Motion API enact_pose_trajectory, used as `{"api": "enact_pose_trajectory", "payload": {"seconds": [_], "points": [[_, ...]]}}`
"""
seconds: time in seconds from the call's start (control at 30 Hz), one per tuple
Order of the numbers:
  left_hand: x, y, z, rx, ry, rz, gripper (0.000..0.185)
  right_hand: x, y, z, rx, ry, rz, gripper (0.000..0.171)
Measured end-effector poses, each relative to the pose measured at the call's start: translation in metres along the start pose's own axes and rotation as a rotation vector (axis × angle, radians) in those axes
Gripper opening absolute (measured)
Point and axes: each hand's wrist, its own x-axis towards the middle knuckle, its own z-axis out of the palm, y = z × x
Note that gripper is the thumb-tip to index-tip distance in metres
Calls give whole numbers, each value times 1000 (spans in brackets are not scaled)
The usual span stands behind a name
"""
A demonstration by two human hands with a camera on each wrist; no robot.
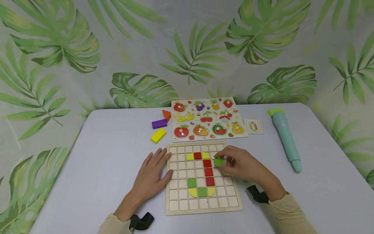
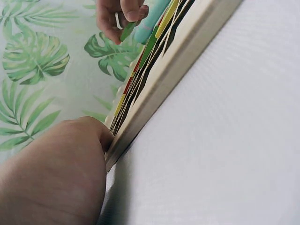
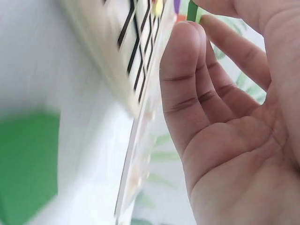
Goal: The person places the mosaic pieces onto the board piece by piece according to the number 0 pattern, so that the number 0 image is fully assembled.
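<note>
A wooden grid board (image 1: 179,204) lies on the table, with red, yellow and green tiles set in its cells in a hooked shape. Along its left edge rests my left hand (image 1: 150,175), fingers extended and fingertips on the rim. My right hand (image 1: 241,164) pinches a green square tile (image 1: 219,162) between thumb and fingers over the board's right side. The left wrist view shows this tile (image 2: 127,31) raised above the board surface. Another green piece (image 3: 30,164) lies on the table in the right wrist view, mostly hidden under my right hand in the head view.
Behind the board lies a fruit puzzle (image 1: 208,120), with a small pattern card (image 1: 254,126) at its right. Purple (image 1: 159,123), orange (image 1: 166,115) and yellow (image 1: 158,136) blocks sit left of the puzzle. A teal microphone-shaped object (image 1: 286,141) touches a light green piece at far right.
</note>
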Motion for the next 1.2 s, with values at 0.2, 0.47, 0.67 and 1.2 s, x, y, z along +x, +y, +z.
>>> {"api": "enact_pose_trajectory", "payload": {"seconds": [0.2, 0.47, 0.67, 1.2], "points": [[0, 0, 0, 2, 3, 0, 59, 11, -14, 16, -3, -8, -58, 31], [0, 1, -1, -9, -13, -18, 60, 22, -34, 42, -57, -48, -109, 27], [0, 0, 0, 3, -8, -4, 60, 25, -42, 54, -90, -55, -71, 25], [0, -2, 3, 20, 15, 13, 60, 25, -42, 59, -152, -59, -85, 12]]}}
